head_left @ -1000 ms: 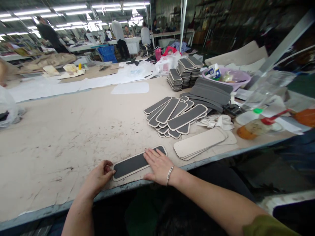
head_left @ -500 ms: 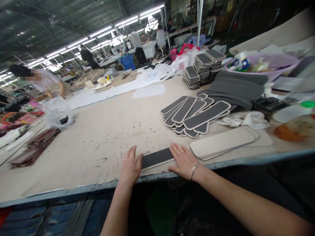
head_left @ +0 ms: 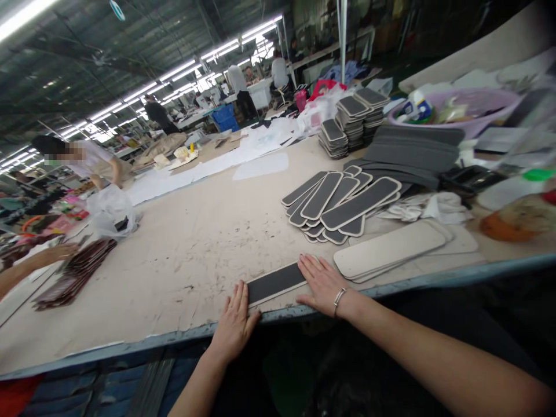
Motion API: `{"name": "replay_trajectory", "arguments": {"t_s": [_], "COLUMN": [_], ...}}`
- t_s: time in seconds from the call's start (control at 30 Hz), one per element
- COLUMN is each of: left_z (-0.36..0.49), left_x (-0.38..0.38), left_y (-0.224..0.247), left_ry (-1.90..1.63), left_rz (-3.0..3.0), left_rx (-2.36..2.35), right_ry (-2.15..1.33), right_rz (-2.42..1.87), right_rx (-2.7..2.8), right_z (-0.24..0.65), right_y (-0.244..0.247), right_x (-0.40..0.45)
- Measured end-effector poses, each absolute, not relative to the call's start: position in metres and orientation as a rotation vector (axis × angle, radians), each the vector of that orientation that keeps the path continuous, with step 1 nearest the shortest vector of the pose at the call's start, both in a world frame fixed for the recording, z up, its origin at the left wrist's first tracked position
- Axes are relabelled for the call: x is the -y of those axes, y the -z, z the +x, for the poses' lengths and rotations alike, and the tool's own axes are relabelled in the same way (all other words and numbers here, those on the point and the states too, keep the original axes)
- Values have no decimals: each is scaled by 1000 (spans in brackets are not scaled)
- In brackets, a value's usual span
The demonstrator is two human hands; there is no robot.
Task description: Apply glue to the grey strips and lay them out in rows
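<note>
A dark grey strip with a pale border (head_left: 275, 284) lies flat at the table's front edge. My left hand (head_left: 236, 324) rests at its left end, fingers stretched out and pointing away from me. Over its right end lies my right hand (head_left: 320, 284), palm down with the fingers flat; a bracelet circles the wrist. Right of that hand is a small stack of pale rounded strips (head_left: 391, 249). Behind it, similar grey strips with pale borders (head_left: 343, 202) are fanned out in a loose pile.
Stacked grey pieces (head_left: 354, 121), dark sheets (head_left: 408, 153) and a purple basin (head_left: 495, 116) stand at the back right. Brown folded pieces (head_left: 78, 275) and a plastic bag (head_left: 112, 211) lie left. Another person's arm (head_left: 35, 263) reaches in there; a person (head_left: 87, 159) leans over farther back.
My left hand has moved down and flattened at the strip's left end. My right hand has stayed in place. Another person's arm has appeared at the left, and the view has shifted slightly.
</note>
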State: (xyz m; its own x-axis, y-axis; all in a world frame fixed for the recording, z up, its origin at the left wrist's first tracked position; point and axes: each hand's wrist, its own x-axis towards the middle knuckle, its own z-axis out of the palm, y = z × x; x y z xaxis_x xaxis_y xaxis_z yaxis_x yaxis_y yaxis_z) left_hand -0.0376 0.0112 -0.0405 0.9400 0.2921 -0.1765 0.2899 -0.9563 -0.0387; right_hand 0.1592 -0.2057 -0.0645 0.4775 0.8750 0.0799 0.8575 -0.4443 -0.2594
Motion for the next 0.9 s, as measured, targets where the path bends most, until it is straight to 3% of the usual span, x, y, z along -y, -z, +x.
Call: {"name": "replay_trajectory", "arguments": {"t_s": [0.37, 0.67, 0.73, 0.9], "left_z": [4, 50, 66, 144], "left_x": [-53, -32, -21, 10], "left_y": [36, -29, -53, -81], "left_ry": [-255, -490, -294, 762], "left_rz": [-3264, -3781, -3929, -4095], "left_rx": [755, 1288, 1443, 1578], "right_ry": [-57, -337, -412, -405], "right_rz": [-2175, -2630, -2659, -2650], "right_rx": [1471, 1189, 1169, 1219], "right_z": [188, 257, 259, 260], "right_y": [20, -2, -4, -7], "right_x": [231, 300, 303, 301]}}
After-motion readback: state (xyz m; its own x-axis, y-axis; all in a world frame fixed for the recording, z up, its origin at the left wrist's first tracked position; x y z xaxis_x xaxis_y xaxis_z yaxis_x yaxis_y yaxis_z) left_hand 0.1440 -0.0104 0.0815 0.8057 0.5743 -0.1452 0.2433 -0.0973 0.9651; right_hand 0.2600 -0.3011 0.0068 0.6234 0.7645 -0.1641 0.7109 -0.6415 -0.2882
